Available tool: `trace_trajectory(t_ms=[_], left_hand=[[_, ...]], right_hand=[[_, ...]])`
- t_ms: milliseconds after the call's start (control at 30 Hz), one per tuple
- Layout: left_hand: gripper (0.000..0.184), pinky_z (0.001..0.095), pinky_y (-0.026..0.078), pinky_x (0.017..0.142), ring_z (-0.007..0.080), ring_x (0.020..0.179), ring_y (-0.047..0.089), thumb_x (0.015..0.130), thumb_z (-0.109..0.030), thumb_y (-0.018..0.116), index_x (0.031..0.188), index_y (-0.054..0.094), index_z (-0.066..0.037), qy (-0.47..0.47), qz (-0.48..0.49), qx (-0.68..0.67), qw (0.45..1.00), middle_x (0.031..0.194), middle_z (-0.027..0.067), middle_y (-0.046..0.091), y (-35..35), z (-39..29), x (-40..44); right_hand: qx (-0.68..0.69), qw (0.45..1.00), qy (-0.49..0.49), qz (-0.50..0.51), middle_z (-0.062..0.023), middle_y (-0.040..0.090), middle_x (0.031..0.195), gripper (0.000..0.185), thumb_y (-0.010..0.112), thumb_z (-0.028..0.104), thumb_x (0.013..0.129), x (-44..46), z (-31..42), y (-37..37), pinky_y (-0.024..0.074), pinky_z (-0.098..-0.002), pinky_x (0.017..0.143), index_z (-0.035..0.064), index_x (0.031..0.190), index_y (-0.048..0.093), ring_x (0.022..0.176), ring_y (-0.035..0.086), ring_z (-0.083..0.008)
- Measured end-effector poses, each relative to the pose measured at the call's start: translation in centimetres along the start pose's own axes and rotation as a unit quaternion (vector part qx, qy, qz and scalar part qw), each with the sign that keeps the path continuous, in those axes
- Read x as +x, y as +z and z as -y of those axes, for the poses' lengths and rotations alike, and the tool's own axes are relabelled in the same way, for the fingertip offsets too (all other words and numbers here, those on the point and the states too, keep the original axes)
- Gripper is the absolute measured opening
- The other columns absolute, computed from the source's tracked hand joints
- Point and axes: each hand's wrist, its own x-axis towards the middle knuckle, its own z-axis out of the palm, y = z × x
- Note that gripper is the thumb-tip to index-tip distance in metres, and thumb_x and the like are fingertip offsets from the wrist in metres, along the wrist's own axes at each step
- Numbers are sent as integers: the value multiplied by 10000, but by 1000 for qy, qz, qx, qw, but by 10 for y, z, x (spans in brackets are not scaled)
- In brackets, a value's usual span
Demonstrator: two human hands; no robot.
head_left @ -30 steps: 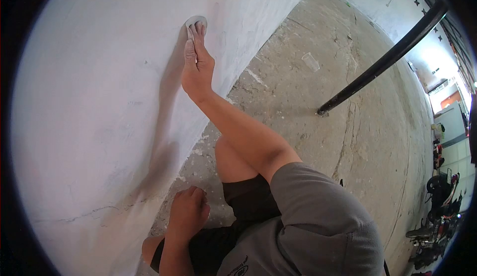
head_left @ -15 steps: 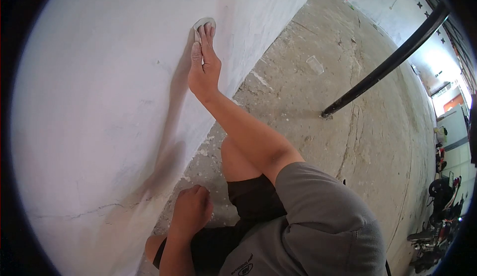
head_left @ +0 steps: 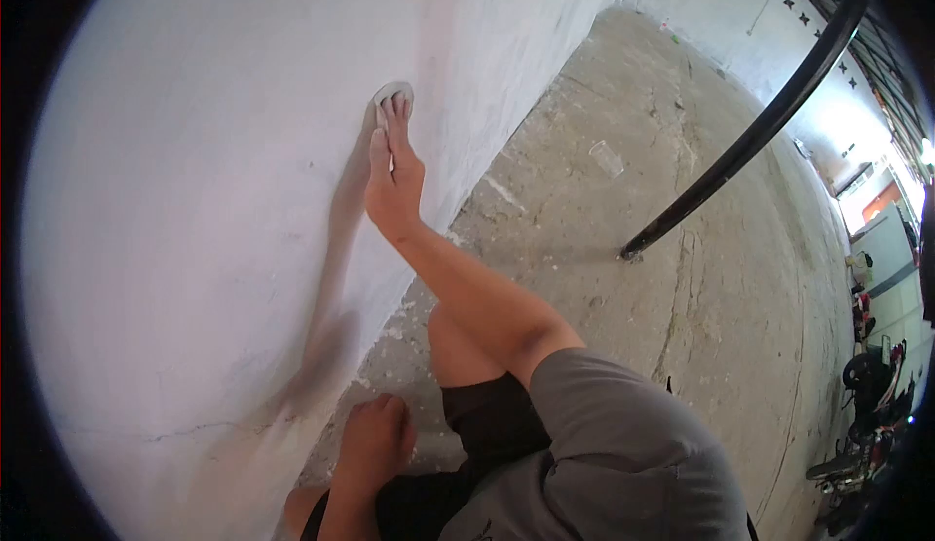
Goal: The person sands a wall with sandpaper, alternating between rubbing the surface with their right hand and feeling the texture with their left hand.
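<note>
My right hand (head_left: 395, 171) reaches up along the white wall (head_left: 224, 190), its dusty fingers pressed over a thin, pale, rounded piece that looks like sandpaper (head_left: 392, 89). The piece lies against the wall, and its rim shows around the fingertips; the rest is hidden beneath them. The thumb lies along the near side of the hand. Lower down, my left hand (head_left: 375, 434) is closed with its fingers curled, back of the hand up, close to my knee and off the wall. Nothing shows in it, though its palm is turned away from view.
A black pole (head_left: 745, 142) rises at a slant from the cracked concrete floor (head_left: 584, 239). A clear plastic cup (head_left: 606, 158) lies on the floor behind it. Motorcycles (head_left: 862, 434) stand at the far right. A crack (head_left: 195, 431) runs across the lower wall.
The whole view has tilted, so wall, pole and hands sit lower in the picture. Against the wall marks, my right hand has slid down only slightly. My left hand stays in place.
</note>
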Motion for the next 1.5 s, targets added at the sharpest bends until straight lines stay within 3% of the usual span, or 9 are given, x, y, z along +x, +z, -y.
trace_trajectory(t_ms=[100, 633, 767, 833, 900, 967, 1200, 1367, 1500], left_hand=[[104, 505, 489, 822, 395, 867, 635, 828, -97, 660, 869, 592, -29, -14, 30, 2, 999, 869, 171, 630, 2, 2, 0], [149, 492, 508, 780, 411, 855, 645, 791, -104, 699, 895, 625, -27, -36, 38, 0, 999, 899, 177, 662, 6, 7, 0], [126, 506, 502, 776, 421, 852, 639, 813, -100, 676, 901, 623, -27, -26, 27, 7, 999, 899, 188, 658, 6, 8, 0], [121, 510, 500, 773, 424, 850, 636, 823, -107, 666, 902, 623, -25, -55, 22, 11, 998, 898, 193, 656, 5, 6, -2], [137, 513, 501, 819, 399, 853, 649, 859, -144, 648, 899, 586, -29, -35, 28, 38, 998, 865, 173, 644, 4, 3, -2], [144, 509, 503, 831, 395, 868, 652, 866, -151, 644, 917, 587, -29, -41, 20, 47, 998, 881, 171, 647, 7, 6, -5], [140, 518, 491, 809, 417, 861, 634, 859, -146, 629, 929, 581, -35, -22, 28, 12, 999, 881, 180, 628, 13, 14, 1], [160, 516, 490, 813, 415, 889, 634, 845, -151, 647, 935, 584, -36, -28, 24, 27, 999, 896, 182, 629, 13, 15, 2], [158, 516, 492, 801, 420, 887, 633, 863, -153, 642, 932, 579, -25, -19, 31, 11, 999, 898, 190, 628, 7, 12, 3]], right_hand=[[7, 1000, -10, 0, -209, 299, 1638, 439, 447, 115, 1089, 1, 0, 0, 184, -398, 1254, -28, 1504, 434, 1551, 194, -311], [-4, 1000, -14, -21, -269, 363, 1584, 413, 476, 61, 1058, 0, 0, 1, 245, -426, 1238, -75, 1448, 485, 1524, 251, -365], [-134, 985, -106, 0, -233, 399, 1580, 454, 494, 144, 1064, 14, -35, -13, 342, -382, 1187, -41, 1477, 469, 1463, 406, -304], [-100, 992, 38, -69, -227, 430, 1564, 461, 514, 171, 1058, 25, -39, -24, 393, -343, 1145, -32, 1471, 486, 1387, 512, -271], [-44, 941, 330, -62, -212, 433, 1569, 464, 487, 200, 1071, 38, -38, -41, 371, -315, 1150, -37, 1470, 487, 1403, 488, -229], [-38, 987, 126, -90, -230, 415, 1574, 454, 432, 198, 1090, 14, -47, -19, 301, -340, 1202, -45, 1470, 481, 1505, 339, -292], [-23, 991, 116, -55, -213, 276, 1648, 473, 392, 196, 1103, 22, -10, -11, 231, -350, 1245, -39, 1514, 413, 1537, 257, -311], [-66, 990, 117, -37, -223, 292, 1637, 495, 364, 224, 1107, 16, -1, -9, 240, -365, 1243, -69, 1505, 403, 1537, 253, -324], [-42, 992, 80, -85, -198, 469, 1548, 523, 434, 283, 1096, 41, -22, -20, 341, -309, 1167, -82, 1469, 460, 1428, 453, -273]])
